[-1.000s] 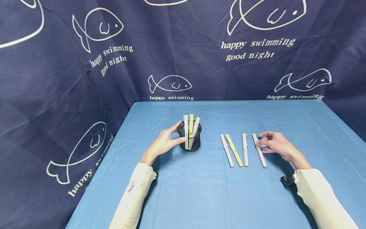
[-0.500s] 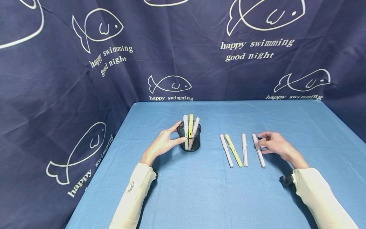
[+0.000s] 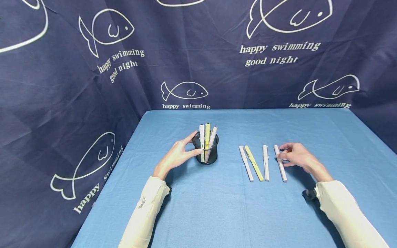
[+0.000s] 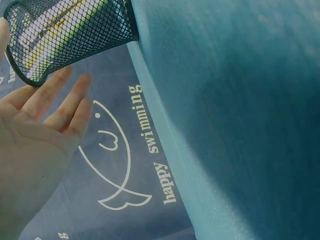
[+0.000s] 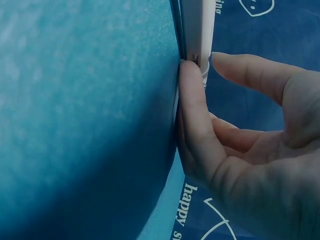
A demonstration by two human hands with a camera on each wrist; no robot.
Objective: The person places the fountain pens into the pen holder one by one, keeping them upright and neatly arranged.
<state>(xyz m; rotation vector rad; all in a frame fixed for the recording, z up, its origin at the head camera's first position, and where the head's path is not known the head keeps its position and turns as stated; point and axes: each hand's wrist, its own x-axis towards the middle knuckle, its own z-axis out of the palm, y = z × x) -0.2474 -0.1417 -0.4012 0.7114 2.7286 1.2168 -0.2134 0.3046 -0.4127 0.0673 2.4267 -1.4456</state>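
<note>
In the head view my left hand (image 3: 176, 155) holds a black mesh pen cup (image 3: 212, 157) at its rim, thumb in front and a finger behind. A white pen (image 3: 201, 132), a yellow pen (image 3: 207, 131) and a pale pinkish pen (image 3: 213, 136) stand in it. My right hand (image 3: 297, 156) pinches the rightmost pale pen (image 3: 282, 172), which lies on the cloth. In the right wrist view, a fingertip lies between this pen (image 5: 199, 30) and the table, with the thumb at its other side.
Left of that pen lie a white pen (image 3: 265, 165), a yellow pen (image 3: 254, 163) and a pale lilac pen (image 3: 246, 165), roughly side by side. Blue cloth (image 3: 211, 213) covers the table. A dark curtain with fish prints (image 3: 223, 79) hangs behind and at the left.
My right hand has shifted slightly left, and the near end of the rightmost pen has swung a little left. The left hand and the pen cup stay in place.
</note>
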